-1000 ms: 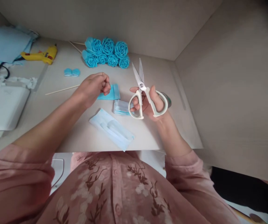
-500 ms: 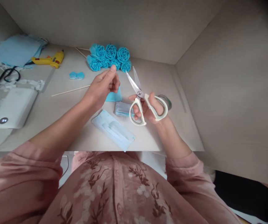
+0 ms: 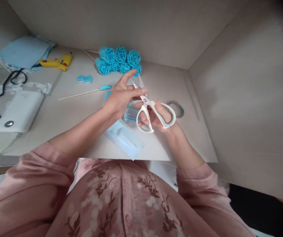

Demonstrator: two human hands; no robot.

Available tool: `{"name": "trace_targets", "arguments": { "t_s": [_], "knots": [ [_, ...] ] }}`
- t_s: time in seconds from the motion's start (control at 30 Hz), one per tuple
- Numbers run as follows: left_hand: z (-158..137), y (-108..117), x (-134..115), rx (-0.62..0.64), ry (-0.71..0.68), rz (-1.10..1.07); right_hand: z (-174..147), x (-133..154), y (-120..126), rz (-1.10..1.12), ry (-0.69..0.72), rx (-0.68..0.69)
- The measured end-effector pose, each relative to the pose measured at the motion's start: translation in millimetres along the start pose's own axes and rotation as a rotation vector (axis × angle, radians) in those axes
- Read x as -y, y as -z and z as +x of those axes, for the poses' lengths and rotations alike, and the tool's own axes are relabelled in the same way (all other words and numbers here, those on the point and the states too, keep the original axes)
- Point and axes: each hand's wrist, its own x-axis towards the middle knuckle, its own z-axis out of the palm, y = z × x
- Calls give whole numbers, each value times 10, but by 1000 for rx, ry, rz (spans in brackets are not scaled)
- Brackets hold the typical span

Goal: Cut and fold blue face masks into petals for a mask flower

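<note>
My right hand (image 3: 159,115) holds a pair of white-handled scissors (image 3: 166,123), with thumb and fingers through the two loops. The blades are parted and point up and away. My left hand (image 3: 124,95) is at the blades, thumb and index finger spread apart; the thumb crosses in front of the blades. Nothing shows in its grasp, and whether it touches the metal I cannot tell. Below the hands lie a light blue face mask (image 3: 125,140) and a small stack of folded blue pieces (image 3: 130,114), partly covered by my fingers.
Several blue rosettes (image 3: 120,54) with sticks lie at the back. A stick with a blue tip (image 3: 104,88), a small blue bow-like piece (image 3: 84,79), a yellow glue gun (image 3: 62,62), stacked masks (image 3: 23,52) and a white power bank (image 3: 20,110) are leftward. A tape roll (image 3: 180,110) lies right.
My left hand has moved right and toward the scissors, and its thumb and index finger have spread. The blue-tipped end of the stick has come into view. The scissors stay nearly in place.
</note>
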Motion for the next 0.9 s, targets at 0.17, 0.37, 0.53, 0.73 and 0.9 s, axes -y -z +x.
{"name": "trace_targets", "arguments": {
  "t_s": [0.17, 0.37, 0.53, 0.73, 0.9],
  "knots": [
    [114, 83, -78, -45, -27, -23, -2, -17, 25, -23, 7, 29],
    [287, 281, -194, -153, -83, -88, -5, -76, 64, -36, 90, 24],
    [138, 253, -124, -87, 28, -87, 21, -85, 52, 12, 136, 1],
    [35, 221, -110, -40, 97, -49, 27, -59, 36, 24, 165, 31],
    [47, 292, -86, -27, 89, -44, -13, -66, 115, -105, 229, 6]
  ]
}}
